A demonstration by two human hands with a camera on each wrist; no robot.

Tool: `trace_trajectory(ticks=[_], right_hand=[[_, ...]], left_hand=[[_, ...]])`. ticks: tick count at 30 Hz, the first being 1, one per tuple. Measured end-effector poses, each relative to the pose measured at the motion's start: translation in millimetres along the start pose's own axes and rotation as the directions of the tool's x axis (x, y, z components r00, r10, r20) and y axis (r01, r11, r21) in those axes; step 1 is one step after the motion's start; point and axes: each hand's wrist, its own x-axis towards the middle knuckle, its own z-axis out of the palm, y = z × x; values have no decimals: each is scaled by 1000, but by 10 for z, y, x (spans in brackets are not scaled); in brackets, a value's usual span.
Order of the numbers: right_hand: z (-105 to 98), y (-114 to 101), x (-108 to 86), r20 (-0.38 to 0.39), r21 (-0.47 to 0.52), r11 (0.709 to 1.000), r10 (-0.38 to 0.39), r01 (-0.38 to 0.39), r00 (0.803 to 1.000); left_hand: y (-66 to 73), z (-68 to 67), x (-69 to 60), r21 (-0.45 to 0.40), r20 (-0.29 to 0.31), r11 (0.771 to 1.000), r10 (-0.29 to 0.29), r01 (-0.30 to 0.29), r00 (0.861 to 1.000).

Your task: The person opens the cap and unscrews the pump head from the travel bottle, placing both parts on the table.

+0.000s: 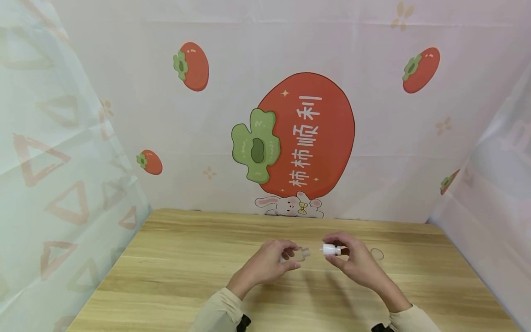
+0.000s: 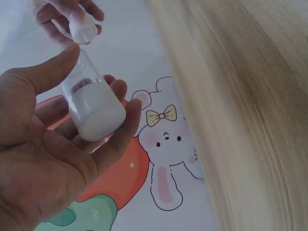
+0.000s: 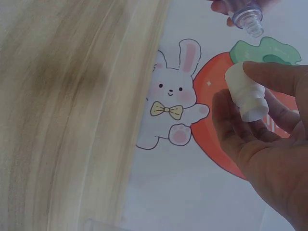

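Note:
A small clear bottle [image 2: 96, 108] lies tilted in my left hand [image 1: 271, 259], with the fingers and thumb curled round it. White shows in its lower part; whether that is liquid or a white base I cannot tell. Its bare threaded neck [image 3: 252, 23] points toward my right hand [image 1: 356, 260]. That hand pinches a white cap [image 3: 245, 89], seemingly a pump or spray top, between thumb and fingers. In the head view the white cap [image 1: 331, 249] is level with the bottle neck [image 1: 305, 252], a short gap apart. Both hands are above the table.
A thin round ring or loop [image 1: 376, 253] lies on the wooden table [image 1: 186, 267] just right of my right hand. Printed cloth [image 1: 224, 138] stands along the table's back edge, and more cloth hangs at both sides.

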Motion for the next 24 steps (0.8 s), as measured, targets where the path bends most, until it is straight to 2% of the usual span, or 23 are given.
trace_trajectory(ticks=[10, 19, 24], right_hand=[[13, 137, -14, -22, -94, 993, 73, -75, 997], [27, 261, 11, -1, -196, 960, 203, -199, 979], [37, 308, 18, 6, -249, 940, 243, -234, 970]], left_hand=[[11, -33, -19, -11, -26, 1000, -12, 12, 1000], [-1, -69, -34, -18, -42, 1000, -8, 7, 999], [-12, -81, -41, -17, -51, 1000, -19, 18, 999]])
